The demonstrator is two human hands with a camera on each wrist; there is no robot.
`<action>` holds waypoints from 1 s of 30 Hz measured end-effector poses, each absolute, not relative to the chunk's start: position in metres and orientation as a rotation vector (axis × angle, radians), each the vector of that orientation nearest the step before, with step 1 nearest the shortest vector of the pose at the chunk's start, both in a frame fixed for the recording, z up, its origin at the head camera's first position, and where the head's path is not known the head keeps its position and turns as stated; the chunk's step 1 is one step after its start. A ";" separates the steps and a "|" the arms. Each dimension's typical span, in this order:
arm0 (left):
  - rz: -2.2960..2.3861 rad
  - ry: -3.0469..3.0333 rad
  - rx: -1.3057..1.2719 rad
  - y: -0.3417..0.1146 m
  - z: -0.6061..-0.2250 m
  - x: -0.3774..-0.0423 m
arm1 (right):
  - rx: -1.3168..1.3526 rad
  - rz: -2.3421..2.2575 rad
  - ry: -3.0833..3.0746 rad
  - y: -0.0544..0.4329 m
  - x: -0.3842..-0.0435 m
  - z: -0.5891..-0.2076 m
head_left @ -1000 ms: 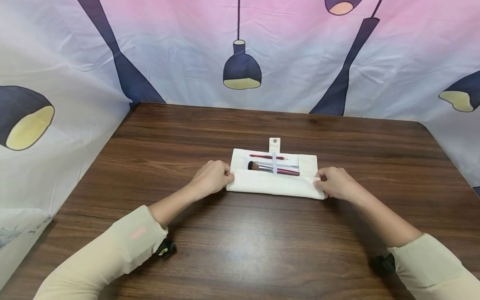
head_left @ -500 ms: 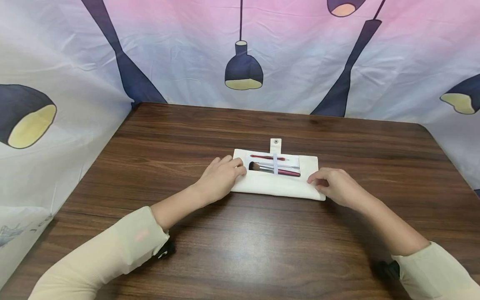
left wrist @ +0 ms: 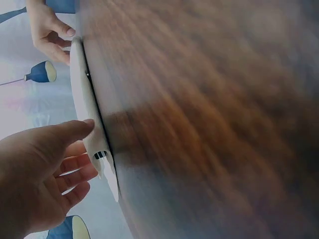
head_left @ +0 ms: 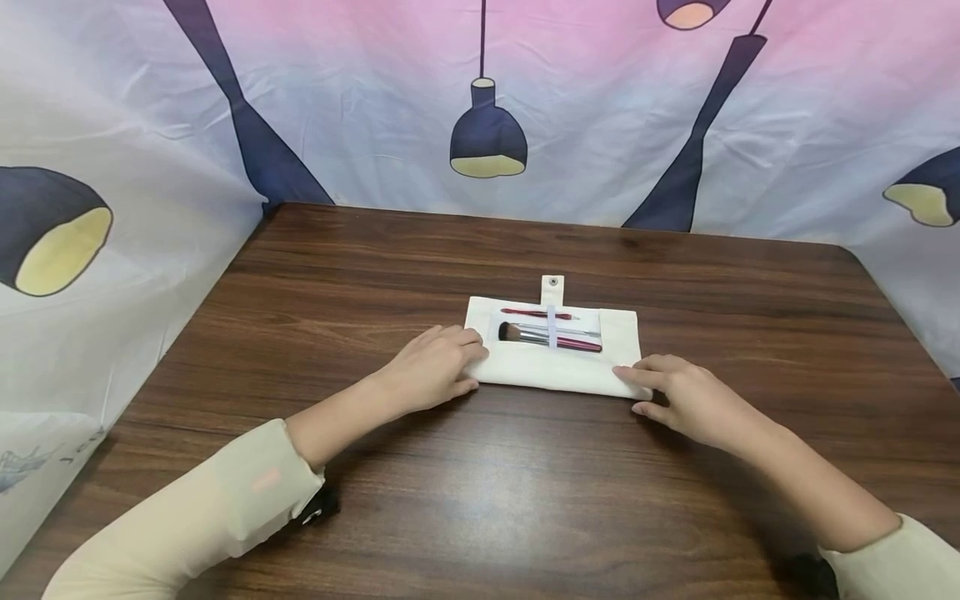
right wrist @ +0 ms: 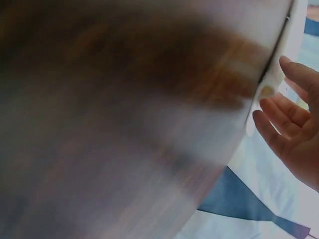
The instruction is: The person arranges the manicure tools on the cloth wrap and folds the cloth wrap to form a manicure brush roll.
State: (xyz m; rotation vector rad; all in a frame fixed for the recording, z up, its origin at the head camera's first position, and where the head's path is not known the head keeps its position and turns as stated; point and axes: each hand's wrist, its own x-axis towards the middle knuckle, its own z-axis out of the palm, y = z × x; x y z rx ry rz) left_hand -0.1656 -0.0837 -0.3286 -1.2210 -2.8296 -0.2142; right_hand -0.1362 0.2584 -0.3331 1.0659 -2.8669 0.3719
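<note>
A white cloth brush roll [head_left: 555, 370] lies partly rolled on the table, its near side folded over. Its open part shows a makeup brush [head_left: 510, 332] with dark bristles, a thin red-handled tool [head_left: 534, 313] and other slim handles, crossed by a pale strap [head_left: 552, 327]. My left hand [head_left: 435, 367] rests on the roll's left end, fingers on top and thumb by the front edge. At the right end, my right hand [head_left: 690, 398] touches the fold with extended fingers, its thumb apart from them. In the left wrist view, the left thumb [left wrist: 79, 130] lies along the fold.
A tab with a metal snap [head_left: 552, 287] sticks out from the roll's far edge. The brown wooden table [head_left: 480, 500] surrounds it. Behind and to the left hangs a cloth backdrop [head_left: 375, 108] printed with lamps.
Both hands have loosened their grip on the roll's ends. The left fingers have moved onto the top; the right hand has shifted slightly nearer with its fingers spread. The roll has barely moved.
</note>
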 end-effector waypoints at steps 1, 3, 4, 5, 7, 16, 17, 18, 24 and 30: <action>-0.211 -2.829 -1.223 -0.084 -0.329 -0.166 | 1.078 0.347 -2.836 0.258 -0.136 -0.334; -0.208 -2.815 -1.229 -0.083 -0.329 -0.167 | 1.088 0.320 -2.791 0.257 -0.137 -0.337; -0.210 -2.809 -1.230 -0.082 -0.329 -0.168 | 1.092 0.318 -2.777 0.257 -0.138 -0.337; -0.211 -2.804 -1.230 -0.082 -0.330 -0.169 | 1.091 0.311 -2.767 0.256 -0.139 -0.338; -0.221 -2.800 -1.229 -0.081 -0.330 -0.171 | 1.084 0.293 -2.759 0.256 -0.141 -0.339; -0.291 -2.843 -1.190 -0.079 -0.332 -0.176 | 1.069 0.312 -2.770 0.253 -0.147 -0.336; -0.298 -2.845 -1.191 -0.079 -0.333 -0.176 | 1.060 0.320 -2.777 0.253 -0.146 -0.335; -0.305 -2.847 -1.193 -0.079 -0.332 -0.177 | 1.048 0.328 -2.788 0.253 -0.146 -0.335; -0.389 -2.910 -1.207 -0.082 -0.330 -0.180 | 0.931 0.441 -2.900 0.254 -0.145 -0.333; -0.642 -3.015 -1.154 -0.085 -0.324 -0.182 | 0.793 0.636 -2.959 0.257 -0.141 -0.329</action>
